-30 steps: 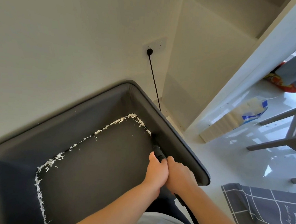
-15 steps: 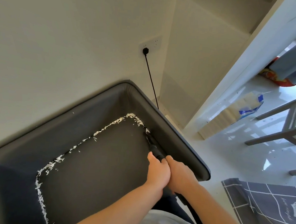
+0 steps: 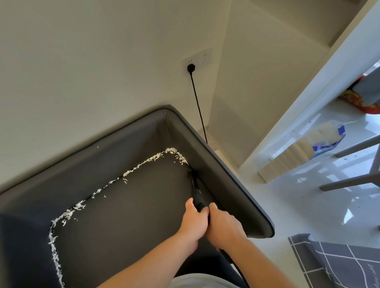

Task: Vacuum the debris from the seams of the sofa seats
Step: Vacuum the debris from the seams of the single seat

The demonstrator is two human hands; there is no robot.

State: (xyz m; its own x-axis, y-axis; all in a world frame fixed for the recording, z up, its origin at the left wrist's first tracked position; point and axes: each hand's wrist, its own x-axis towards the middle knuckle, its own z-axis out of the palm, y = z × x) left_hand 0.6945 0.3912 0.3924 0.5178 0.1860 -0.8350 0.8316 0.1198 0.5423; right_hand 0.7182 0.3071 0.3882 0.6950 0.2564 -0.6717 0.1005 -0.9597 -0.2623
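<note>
A dark grey sofa point(image 3: 229, 182) fills the lower left, its seat cushion point(image 3: 135, 207) ringed by white shredded debris point(image 3: 138, 166) lying in the back and left seams. A black vacuum nozzle point(image 3: 195, 189) lies in the right seam, its tip just short of the debris at the back right corner. My left hand point(image 3: 193, 220) and my right hand point(image 3: 222, 225) grip the nozzle side by side. Its hose runs down to the right under my right forearm.
A black power cord point(image 3: 197, 106) hangs from a wall socket point(image 3: 197, 60) behind the sofa. To the right are a white glossy floor, grey chair legs point(image 3: 362, 174), a flat carton point(image 3: 296, 155) and a dark checked rug point(image 3: 344, 276).
The nozzle has slid forward along the right seam towards the back corner, and the debris that lay in that stretch of seam is gone. Both hands moved with it.
</note>
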